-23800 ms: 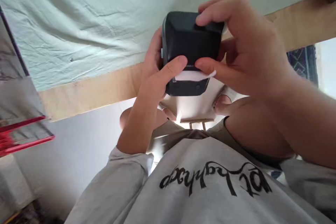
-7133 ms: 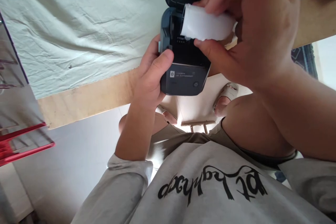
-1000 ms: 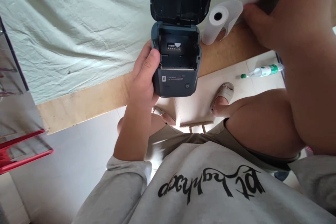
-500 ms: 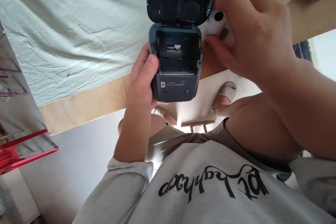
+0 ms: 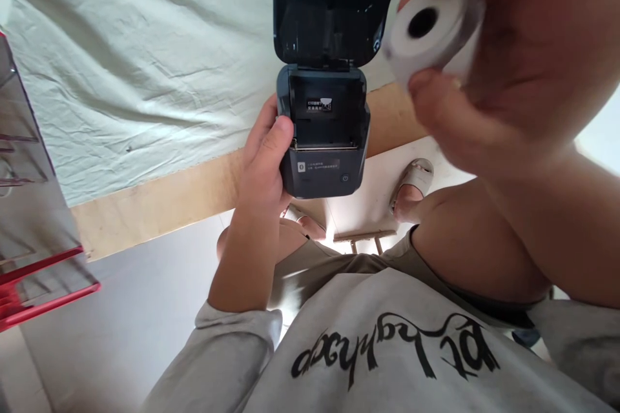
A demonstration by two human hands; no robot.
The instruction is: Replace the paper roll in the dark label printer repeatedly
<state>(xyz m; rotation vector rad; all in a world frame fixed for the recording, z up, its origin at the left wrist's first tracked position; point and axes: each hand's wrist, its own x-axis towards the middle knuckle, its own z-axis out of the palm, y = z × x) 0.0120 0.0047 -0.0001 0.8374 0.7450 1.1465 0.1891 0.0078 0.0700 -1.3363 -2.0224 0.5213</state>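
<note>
A dark portable label printer (image 5: 325,171) rests in my left hand (image 5: 264,155), whose thumb presses its left side. The printer's black lid (image 5: 334,19) is flipped up and its paper compartment shows bare, with a small printed sticker inside. To the right of the lid, my right hand (image 5: 508,64) grips a white paper roll (image 5: 416,45) between thumb and fingers. The roll's dark core hole faces me. Slight blur covers the right hand, and part of the roll is hidden by the fingers.
A pale green cloth (image 5: 145,77) covers the tabletop up to its bare wooden edge (image 5: 165,203). At the left stands a clear rack with a red frame (image 5: 43,268). Below are my legs, sandals and a wooden stool rung (image 5: 365,235).
My right hand has come up and nearer with the paper roll, which now shows larger. The printer sits slightly lower in view, and the lid's inner side shows more.
</note>
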